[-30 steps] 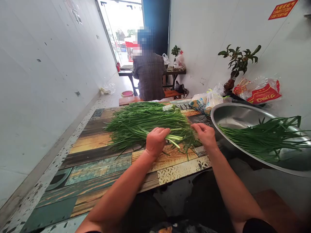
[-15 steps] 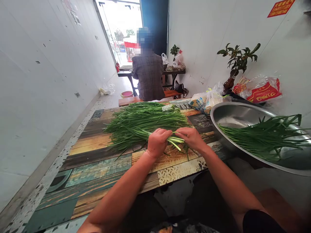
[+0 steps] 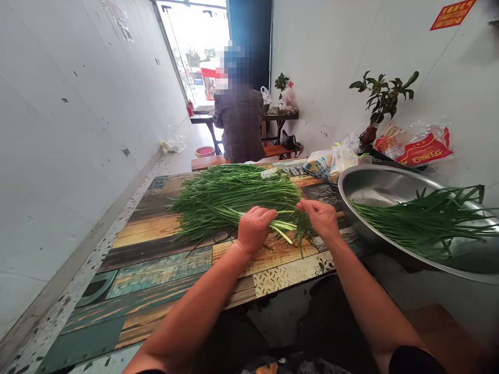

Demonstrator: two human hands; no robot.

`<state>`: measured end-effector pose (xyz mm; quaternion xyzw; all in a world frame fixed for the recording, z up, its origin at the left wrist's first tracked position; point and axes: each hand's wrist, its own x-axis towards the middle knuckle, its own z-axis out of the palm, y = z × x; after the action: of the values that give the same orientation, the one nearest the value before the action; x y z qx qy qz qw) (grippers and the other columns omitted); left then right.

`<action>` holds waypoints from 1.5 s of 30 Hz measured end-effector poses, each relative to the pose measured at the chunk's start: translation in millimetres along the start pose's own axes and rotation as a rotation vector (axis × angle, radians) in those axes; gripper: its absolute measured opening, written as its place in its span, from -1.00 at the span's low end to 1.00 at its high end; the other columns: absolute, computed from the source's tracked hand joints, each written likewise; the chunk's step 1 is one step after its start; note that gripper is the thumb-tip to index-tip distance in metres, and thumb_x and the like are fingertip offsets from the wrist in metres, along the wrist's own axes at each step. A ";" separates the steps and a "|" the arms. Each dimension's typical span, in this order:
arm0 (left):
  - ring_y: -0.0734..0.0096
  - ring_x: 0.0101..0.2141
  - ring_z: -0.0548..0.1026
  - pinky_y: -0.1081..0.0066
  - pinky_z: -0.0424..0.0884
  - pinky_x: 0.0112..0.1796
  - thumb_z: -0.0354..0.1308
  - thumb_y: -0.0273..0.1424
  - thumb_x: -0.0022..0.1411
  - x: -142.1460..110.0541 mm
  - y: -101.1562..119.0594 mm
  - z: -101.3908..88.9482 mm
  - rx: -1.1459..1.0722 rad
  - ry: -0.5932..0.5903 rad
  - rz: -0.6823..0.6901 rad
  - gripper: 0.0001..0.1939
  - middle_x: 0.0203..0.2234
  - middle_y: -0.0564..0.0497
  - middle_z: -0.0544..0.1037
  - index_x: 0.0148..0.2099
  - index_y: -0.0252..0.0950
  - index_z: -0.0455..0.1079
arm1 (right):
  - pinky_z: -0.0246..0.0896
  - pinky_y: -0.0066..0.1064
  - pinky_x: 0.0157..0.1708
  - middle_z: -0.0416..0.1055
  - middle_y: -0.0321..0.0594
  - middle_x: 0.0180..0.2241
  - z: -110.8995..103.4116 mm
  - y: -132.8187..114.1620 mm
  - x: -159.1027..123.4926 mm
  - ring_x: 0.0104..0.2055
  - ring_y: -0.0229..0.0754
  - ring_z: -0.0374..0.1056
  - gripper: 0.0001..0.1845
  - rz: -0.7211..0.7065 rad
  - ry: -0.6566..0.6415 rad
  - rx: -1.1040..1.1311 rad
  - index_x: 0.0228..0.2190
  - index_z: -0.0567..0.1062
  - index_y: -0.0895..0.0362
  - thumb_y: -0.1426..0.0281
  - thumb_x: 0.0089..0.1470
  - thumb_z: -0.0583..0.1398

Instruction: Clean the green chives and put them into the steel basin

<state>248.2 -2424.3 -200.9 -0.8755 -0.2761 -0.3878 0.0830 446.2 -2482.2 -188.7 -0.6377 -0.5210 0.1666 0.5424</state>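
My left hand (image 3: 253,228) is closed around a small bunch of garlic chives (image 3: 284,227), whose pale stem ends stick out to the right. Just past those ends, my right hand (image 3: 322,217) has thumb and forefinger pinched together; whatever is between them is too small to make out. Behind and left of my hands lies a big pile of green chives (image 3: 222,189), with a pale wrapped bundle end (image 3: 270,174) on top. Loose green scraps (image 3: 302,234) lie under and beside my right hand.
A steel basin (image 3: 345,195) holding more chives (image 3: 424,223) stands at the right edge of the patterned table (image 3: 159,267). Plastic bags (image 3: 337,163) and a potted plant (image 3: 384,96) are behind it. A person (image 3: 239,124) sits at another table, back turned.
My right hand has moved right, away from the stem ends it was touching. My left hand still holds the chives in nearly the same spot.
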 end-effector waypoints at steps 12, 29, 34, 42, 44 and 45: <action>0.40 -0.41 0.44 0.42 0.30 -0.36 0.05 -0.44 0.28 0.3 1.8 -0.7 -0.040 0.025 0.018 -0.84 -0.45 0.00 0.57 -0.27 -0.26 0.46 | 0.31 -0.29 -0.16 0.56 -0.22 -0.36 25.6 -4.9 -6.3 -0.26 -0.14 0.44 -0.80 -0.146 -0.206 0.173 -0.43 0.61 0.07 0.22 0.01 0.26; 0.39 -0.40 0.42 0.42 0.32 -0.37 0.04 -0.46 0.28 1.9 2.4 -3.8 0.020 0.057 0.084 -0.85 -0.43 0.00 0.56 -0.22 -0.29 0.45 | -0.19 -0.42 -0.57 0.00 -0.43 -0.72 -2.6 8.4 6.4 -0.61 -0.37 -0.09 -0.42 0.130 -0.033 0.064 -0.75 0.12 0.09 -0.04 -0.04 0.16; 0.41 -0.43 0.38 0.43 0.31 -0.40 -0.13 -0.44 0.36 3.8 3.9 -7.1 -0.001 -0.010 0.241 -0.71 -0.45 0.01 0.54 -0.24 -0.29 0.43 | -0.13 -0.45 -0.50 0.15 -0.39 -0.61 12.1 -14.7 -0.1 -0.52 -0.34 0.04 -0.57 -0.136 -0.367 -0.204 -0.62 0.23 0.11 0.08 0.09 0.07; 0.40 -0.41 0.39 0.43 0.31 -0.41 -0.11 -0.49 0.33 8.2 -9.6 -13.9 0.037 0.059 0.230 -0.74 -0.43 -0.02 0.55 -0.25 -0.31 0.42 | -0.21 -0.46 -0.64 -0.04 -0.44 -0.70 8.9 4.2 0.0 -0.65 -0.38 -0.14 -0.53 0.066 -0.405 0.199 -0.67 0.10 0.08 0.05 0.07 0.04; 0.38 -0.39 0.40 0.41 0.31 -0.39 -0.09 -0.53 0.31 8.5 -16.1 -15.5 0.068 0.130 0.186 -0.76 -0.40 -0.03 0.56 -0.21 -0.32 0.42 | -0.20 -0.46 -0.68 -0.03 -0.46 -0.72 0.8 11.4 3.5 -0.69 -0.39 -0.14 -0.51 0.157 -0.311 0.266 -0.68 0.12 0.07 0.01 0.04 0.08; 0.38 -0.39 0.40 0.40 0.31 -0.38 -0.08 -0.54 0.30 8.5 -18.3 -16.0 0.078 0.161 0.177 -0.77 -0.38 -0.04 0.57 -0.18 -0.32 0.42 | -0.16 -0.47 -0.68 0.01 -0.45 -0.72 -2.0 12.2 5.4 -0.69 -0.39 -0.09 -0.52 0.160 -0.269 0.274 -0.67 0.16 0.08 0.01 0.02 0.12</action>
<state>232.7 -2411.2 -185.0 -0.8586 -0.2053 -0.4369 0.1727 455.9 -2477.2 -196.6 -0.5694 -0.5088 0.3621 0.5346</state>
